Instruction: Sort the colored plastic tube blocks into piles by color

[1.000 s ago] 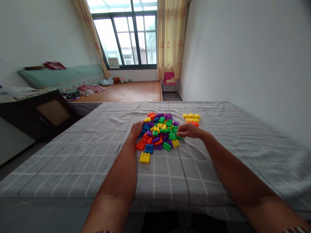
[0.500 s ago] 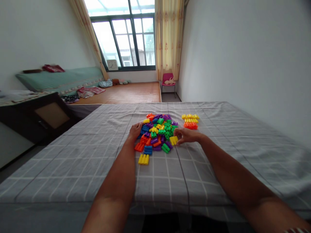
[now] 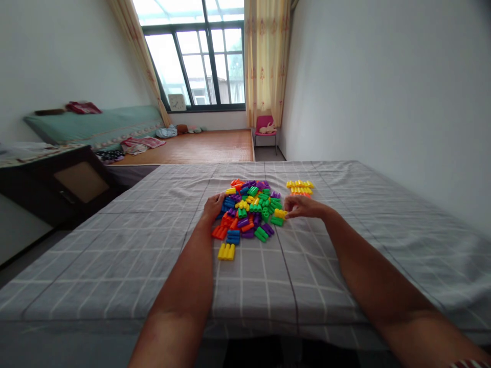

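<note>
Lying nearest on the checked cloth [image 3: 264, 286], one loose yellow block [image 3: 226, 252] points its three joined tubes away from the wearer, side by side. Just beyond it, one blue block [image 3: 233, 237] has its tubes running left to right, and one green block [image 3: 261, 234] slants from far left to near right, both at the near edge of the mixed pile [image 3: 249, 207]. The pile's blocks point every way and overlap too much for a sure count. At its right edge the right hand [image 3: 301, 207] pinches one yellow piece [image 3: 280, 213] between thumb and fingers, its row of tubes roughly crosswise, near another green block. The left hand [image 3: 214, 206] lies against the pile's left edge, fingers close together; whether they grip anything cannot be told. Beyond the right hand are three crosswise rows, two yellow rows [image 3: 301, 187] and one orange row [image 3: 301, 194] partly hidden. Farther off stand one bed [image 3: 199, 144], one pink chair [image 3: 264, 122] and one square clock [image 3: 177, 102].
</note>
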A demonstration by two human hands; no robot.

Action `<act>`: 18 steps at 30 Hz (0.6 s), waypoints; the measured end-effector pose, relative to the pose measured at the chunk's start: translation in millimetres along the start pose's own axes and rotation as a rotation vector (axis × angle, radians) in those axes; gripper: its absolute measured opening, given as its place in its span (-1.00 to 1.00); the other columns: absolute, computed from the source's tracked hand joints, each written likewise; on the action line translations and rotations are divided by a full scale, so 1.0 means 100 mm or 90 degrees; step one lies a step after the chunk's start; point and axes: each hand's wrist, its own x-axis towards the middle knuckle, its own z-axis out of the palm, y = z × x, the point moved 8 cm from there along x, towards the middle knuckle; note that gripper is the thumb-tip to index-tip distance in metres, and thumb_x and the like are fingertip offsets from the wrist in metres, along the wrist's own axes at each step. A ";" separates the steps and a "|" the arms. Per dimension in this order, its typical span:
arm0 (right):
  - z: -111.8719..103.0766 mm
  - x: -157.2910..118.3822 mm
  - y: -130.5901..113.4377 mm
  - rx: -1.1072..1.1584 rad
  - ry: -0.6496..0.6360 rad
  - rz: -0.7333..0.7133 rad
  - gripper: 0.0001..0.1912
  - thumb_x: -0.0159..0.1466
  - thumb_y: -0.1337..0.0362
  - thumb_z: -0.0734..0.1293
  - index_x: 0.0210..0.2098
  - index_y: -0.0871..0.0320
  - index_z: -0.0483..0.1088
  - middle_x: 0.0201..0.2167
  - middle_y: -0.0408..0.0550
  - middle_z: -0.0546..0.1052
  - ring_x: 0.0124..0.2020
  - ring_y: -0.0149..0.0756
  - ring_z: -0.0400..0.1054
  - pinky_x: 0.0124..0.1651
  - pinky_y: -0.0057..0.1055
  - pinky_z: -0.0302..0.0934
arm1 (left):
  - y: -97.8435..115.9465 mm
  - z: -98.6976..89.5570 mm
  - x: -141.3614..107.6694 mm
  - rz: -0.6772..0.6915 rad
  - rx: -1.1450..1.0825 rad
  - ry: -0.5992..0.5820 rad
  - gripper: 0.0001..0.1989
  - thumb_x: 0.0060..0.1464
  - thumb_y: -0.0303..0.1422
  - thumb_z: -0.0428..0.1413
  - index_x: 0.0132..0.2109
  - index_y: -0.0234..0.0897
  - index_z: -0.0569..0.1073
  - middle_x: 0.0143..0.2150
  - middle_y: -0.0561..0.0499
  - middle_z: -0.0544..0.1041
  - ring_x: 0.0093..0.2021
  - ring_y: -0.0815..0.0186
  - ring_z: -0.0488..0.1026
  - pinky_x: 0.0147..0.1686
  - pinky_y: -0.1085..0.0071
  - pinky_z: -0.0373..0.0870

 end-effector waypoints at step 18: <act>0.30 0.04 -0.14 0.028 -0.104 -0.031 -0.57 0.04 -0.05 0.42 -0.30 0.17 0.41 -0.33 -0.12 0.48 -0.30 -0.35 0.35 -0.24 -0.41 0.25 | 0.02 -0.01 -0.02 -0.003 0.021 -0.007 -0.48 0.13 -0.03 -0.11 -0.29 -0.35 0.56 -0.50 0.00 0.51 -0.44 0.30 0.39 -0.52 0.48 0.18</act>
